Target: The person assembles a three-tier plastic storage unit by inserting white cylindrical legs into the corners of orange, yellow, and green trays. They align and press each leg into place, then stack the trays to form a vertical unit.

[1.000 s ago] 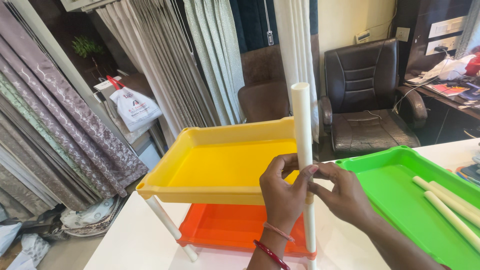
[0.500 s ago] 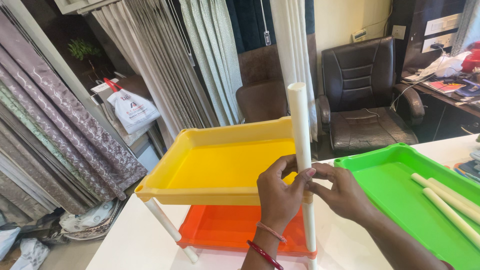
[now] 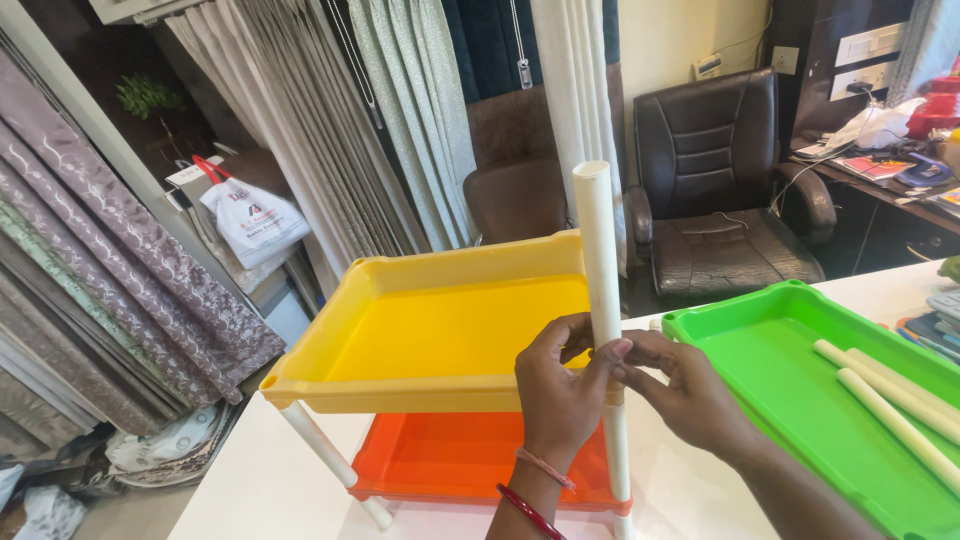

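Observation:
A yellow plastic tray [image 3: 400, 345] stands on white legs above an orange tray [image 3: 440, 465] on a white table. An upright white pipe [image 3: 595, 250] rises through the yellow tray's near right corner. My left hand [image 3: 555, 390] pinches this pipe at the tray's rim with thumb and fingers. From the right, my right hand [image 3: 690, 395] meets it, fingertips on the same spot of the pipe.
A green tray [image 3: 780, 350] at the right holds three loose white pipes [image 3: 890, 400]. The white table [image 3: 260, 490] ends at the left. Beyond it are curtains, a black office chair [image 3: 720, 190], a brown chair and a desk with papers.
The view has shifted slightly. Both hands stay on the pipe at the yellow tray's corner, the fingers pressed a little closer together.

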